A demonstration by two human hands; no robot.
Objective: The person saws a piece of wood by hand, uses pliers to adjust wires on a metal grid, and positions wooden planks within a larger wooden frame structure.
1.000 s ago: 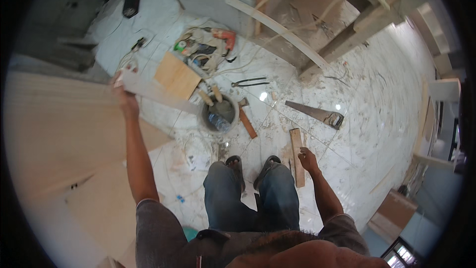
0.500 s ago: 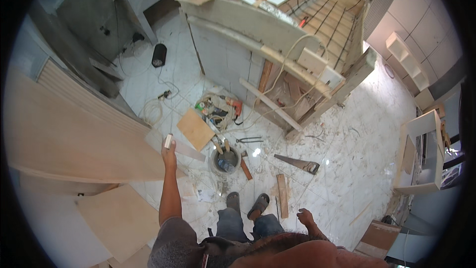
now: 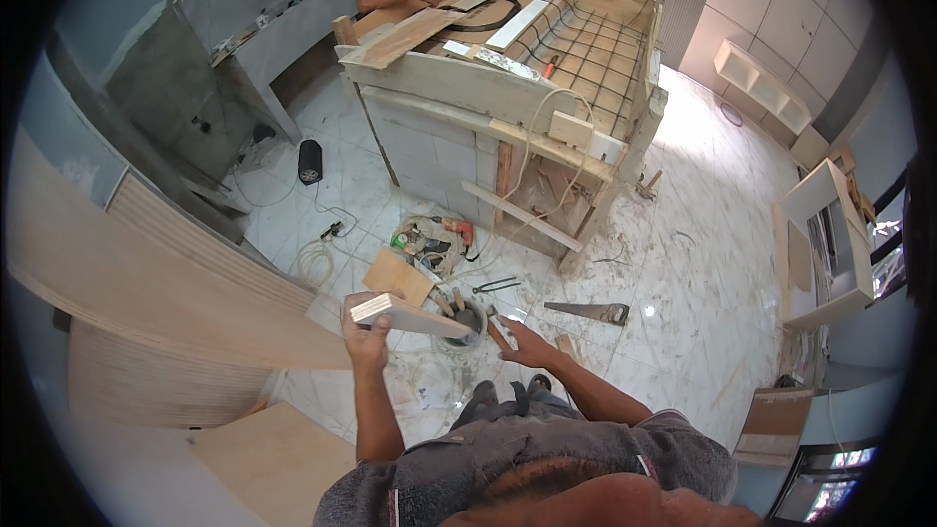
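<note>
Left hand (image 3: 366, 328)'s gripping the plywood strip (image 3: 422, 320) out in front, not fixed to anything; right hand (image 3: 530, 344)'s open near its far end. Rebar grid (image 3: 597, 37)'s already laid over the tabletop (image 3: 429, 79).

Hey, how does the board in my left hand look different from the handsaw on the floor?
The board is held up in your left hand, while the handsaw lies on the tiled floor. The board is pale; the handsaw is mostly dark grey. The board is thick with a squared-off near end, whereas the handsaw is thin and tapers toward its left tip. Both are longer than they are wide.
</note>
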